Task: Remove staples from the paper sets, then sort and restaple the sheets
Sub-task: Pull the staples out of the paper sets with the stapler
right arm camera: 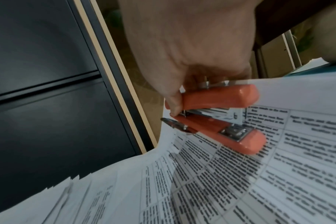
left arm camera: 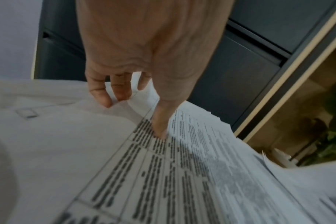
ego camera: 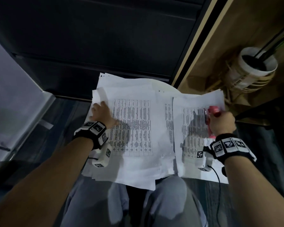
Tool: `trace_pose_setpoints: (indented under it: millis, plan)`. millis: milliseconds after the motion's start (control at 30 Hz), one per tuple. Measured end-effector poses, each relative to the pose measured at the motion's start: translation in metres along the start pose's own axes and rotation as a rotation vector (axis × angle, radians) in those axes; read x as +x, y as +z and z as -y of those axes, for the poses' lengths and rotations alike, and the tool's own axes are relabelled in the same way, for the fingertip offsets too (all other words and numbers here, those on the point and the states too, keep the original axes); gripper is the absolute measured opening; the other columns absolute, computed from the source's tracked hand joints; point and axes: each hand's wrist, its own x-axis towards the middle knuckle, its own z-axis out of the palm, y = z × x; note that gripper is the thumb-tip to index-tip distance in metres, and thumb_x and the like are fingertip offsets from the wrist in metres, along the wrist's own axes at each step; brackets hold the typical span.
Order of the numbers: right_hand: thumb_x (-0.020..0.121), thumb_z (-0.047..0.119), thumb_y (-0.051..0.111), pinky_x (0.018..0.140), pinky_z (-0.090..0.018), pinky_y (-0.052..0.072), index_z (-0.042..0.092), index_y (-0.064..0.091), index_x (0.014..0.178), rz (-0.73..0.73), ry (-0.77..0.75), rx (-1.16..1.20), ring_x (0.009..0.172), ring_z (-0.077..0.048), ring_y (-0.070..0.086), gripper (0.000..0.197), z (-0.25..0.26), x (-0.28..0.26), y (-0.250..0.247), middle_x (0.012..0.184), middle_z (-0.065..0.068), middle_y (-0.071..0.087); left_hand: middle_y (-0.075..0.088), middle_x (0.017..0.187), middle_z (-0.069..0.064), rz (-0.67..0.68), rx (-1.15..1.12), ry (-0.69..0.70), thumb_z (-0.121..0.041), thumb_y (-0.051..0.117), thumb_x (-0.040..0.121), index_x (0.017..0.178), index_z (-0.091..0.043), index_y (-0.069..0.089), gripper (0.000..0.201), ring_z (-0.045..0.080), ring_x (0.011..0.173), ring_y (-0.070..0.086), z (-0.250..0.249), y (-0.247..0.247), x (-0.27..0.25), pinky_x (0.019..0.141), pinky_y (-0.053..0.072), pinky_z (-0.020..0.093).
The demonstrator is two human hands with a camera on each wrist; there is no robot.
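Two piles of printed sheets lie in front of me, a left pile (ego camera: pixel 138 128) and a right pile (ego camera: pixel 195 136). My left hand (ego camera: pixel 102 112) is at the left pile's far left corner. In the left wrist view its thumb (left arm camera: pixel 159 127) presses on the printed table and its curled fingers (left arm camera: pixel 105 97) hold a raised flap of the top sheet (left arm camera: pixel 142 97). My right hand (ego camera: pixel 221 122) grips a red-orange stapler (ego camera: pixel 212 110) over the right pile (right arm camera: pixel 240 181). The stapler (right arm camera: pixel 220 97) gapes open just above the paper, nothing between its arms.
The papers rest on a small round white table (ego camera: pixel 164 86) above my knees (ego camera: pixel 164 202). A dark cabinet (ego camera: pixel 105 38) stands behind. At the right is a wooden shelf with a white plant pot (ego camera: pixel 256 66). A black cable (ego camera: pixel 218 177) hangs from my right wrist.
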Motion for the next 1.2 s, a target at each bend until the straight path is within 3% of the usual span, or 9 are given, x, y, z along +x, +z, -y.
trace_pose_setpoints:
  millis: [133, 300, 533, 667, 767, 867, 1000, 1133, 1200]
  plan:
    - [0.090, 0.024, 0.064, 0.095, -0.053, 0.046, 0.000, 0.068, 0.103, 0.035, -0.006, 0.058, 0.099, -0.041, 0.062, 0.028, -0.001, 0.006, 0.011, 0.105, -0.025, 0.067, 0.041, 0.136, 0.024, 0.026, -0.125, -0.055, -0.017, 0.083, 0.071, 0.140, 0.004, 0.022, 0.095, 0.038, 0.126, 0.043, -0.006, -0.003, 0.010, 0.101, 0.043, 0.042]
    - [0.090, 0.021, 0.065, 0.081, -0.038, 0.049, -0.002, 0.068, 0.105, 0.096, 0.044, 0.207, 0.094, -0.035, 0.065, 0.028, 0.010, 0.007, 0.024, 0.104, -0.021, 0.068, 0.065, 0.099, 0.021, -0.102, -0.119, 0.015, -0.006, 0.069, 0.079, 0.091, 0.001, 0.059, 0.018, 0.036, 0.093, 0.062, 0.014, -0.006, 0.014, 0.071, 0.050, 0.035]
    - [0.088, 0.025, 0.069, 0.086, -0.046, 0.054, -0.002, 0.068, 0.103, 0.075, 0.039, 0.361, 0.091, -0.033, 0.066, 0.031, 0.021, 0.013, 0.032, 0.101, -0.019, 0.068, 0.067, 0.100, 0.017, 0.123, -0.313, -0.010, -0.003, 0.077, 0.074, 0.104, 0.005, 0.066, 0.033, 0.032, 0.095, 0.063, 0.038, -0.025, 0.017, 0.078, 0.052, 0.034]
    - [0.086, 0.037, 0.068, 0.113, -0.063, 0.020, 0.004, 0.069, 0.103, 0.075, -0.028, 0.209, 0.135, -0.038, 0.038, 0.037, 0.025, 0.008, 0.037, 0.142, -0.018, 0.045, 0.067, 0.104, 0.012, 0.280, -0.371, -0.011, -0.004, 0.075, 0.077, 0.111, 0.000, 0.065, 0.036, 0.024, 0.088, 0.063, 0.033, -0.030, 0.010, 0.075, 0.056, 0.033]
    - [0.092, 0.034, 0.061, 0.114, -0.059, -0.002, 0.001, 0.067, 0.110, 0.008, -0.121, 0.114, 0.149, -0.028, 0.006, 0.038, 0.028, 0.002, 0.031, 0.159, -0.015, 0.018, 0.063, 0.091, 0.006, 0.117, -0.287, 0.104, -0.014, 0.075, 0.080, 0.102, 0.000, 0.068, 0.027, 0.021, 0.088, 0.059, 0.024, -0.029, 0.000, 0.066, 0.044, 0.016]
    - [0.092, 0.033, 0.061, 0.116, -0.057, -0.006, -0.003, 0.067, 0.107, -0.016, -0.220, 0.154, 0.149, -0.025, 0.003, 0.039, 0.029, -0.001, 0.033, 0.160, -0.012, 0.015, 0.050, 0.119, 0.003, -0.166, -0.047, 0.215, -0.033, 0.076, 0.075, 0.090, -0.007, 0.072, 0.030, 0.028, 0.120, 0.040, 0.026, -0.029, -0.004, 0.101, 0.036, 0.040]
    - [0.092, 0.028, 0.063, 0.116, -0.053, -0.008, 0.001, 0.065, 0.107, 0.043, -0.262, 0.307, 0.149, -0.025, 0.009, 0.031, 0.042, -0.022, 0.037, 0.157, -0.009, 0.024, 0.040, 0.139, -0.006, -0.139, -0.252, 0.286, -0.026, 0.080, 0.072, 0.072, -0.016, 0.066, 0.017, 0.024, 0.131, 0.025, 0.022, -0.028, -0.008, 0.111, 0.021, 0.045]
    - [0.082, 0.039, 0.070, 0.116, -0.050, 0.026, 0.019, 0.061, 0.111, 0.239, -0.199, 0.591, 0.133, -0.021, 0.044, 0.036, 0.057, -0.049, 0.050, 0.129, 0.007, 0.054, 0.042, 0.133, -0.009, -0.039, -0.661, 0.229, -0.017, 0.082, 0.070, 0.075, -0.027, 0.057, 0.028, 0.018, 0.126, 0.034, 0.020, -0.028, -0.015, 0.109, 0.034, 0.041]
    - [0.087, 0.026, 0.069, 0.086, -0.017, 0.050, 0.007, 0.055, 0.127, 0.393, -0.112, 0.743, 0.100, 0.000, 0.058, 0.046, 0.065, -0.060, 0.052, 0.105, 0.022, 0.055, 0.040, 0.134, -0.015, -0.070, -0.661, 0.262, -0.017, 0.083, 0.069, 0.070, -0.023, 0.058, 0.025, 0.013, 0.125, 0.031, 0.023, -0.025, -0.016, 0.109, 0.031, 0.035]
